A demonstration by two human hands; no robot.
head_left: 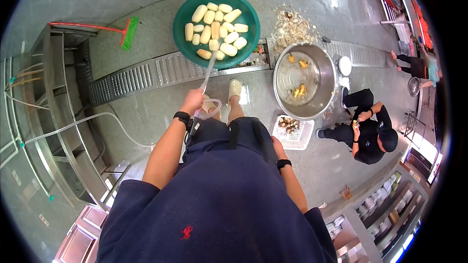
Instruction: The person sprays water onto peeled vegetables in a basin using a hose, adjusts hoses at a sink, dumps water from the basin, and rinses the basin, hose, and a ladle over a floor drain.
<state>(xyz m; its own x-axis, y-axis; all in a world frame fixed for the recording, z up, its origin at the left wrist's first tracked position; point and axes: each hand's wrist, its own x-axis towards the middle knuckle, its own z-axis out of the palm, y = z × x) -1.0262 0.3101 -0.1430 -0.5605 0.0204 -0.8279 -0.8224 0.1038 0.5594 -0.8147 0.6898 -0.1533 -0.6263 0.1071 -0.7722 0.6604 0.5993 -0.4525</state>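
My left hand [193, 101] is closed round a clear hose [209, 72], held out in front of my left thigh. The hose's end points into a large green basin [183, 48] on the floor. Several peeled, pale cylindrical vegetable pieces [228, 49] lie in the basin; their exact kind is unclear. A loop of the hose hangs beside my hand. My right hand [279, 148] hangs down by my right thigh, near a white tray [303, 142] of brown-and-white chunks [288, 124]. Its fingers are mostly hidden.
A big steel pot [312, 85] with yellowish pieces stands right of my feet, near a heap of peelings [292, 29]. A seated co-worker [370, 126] handles something small. A drain grate [131, 79] crosses the floor. A broom [129, 34] and steel rack [63, 107] are left.
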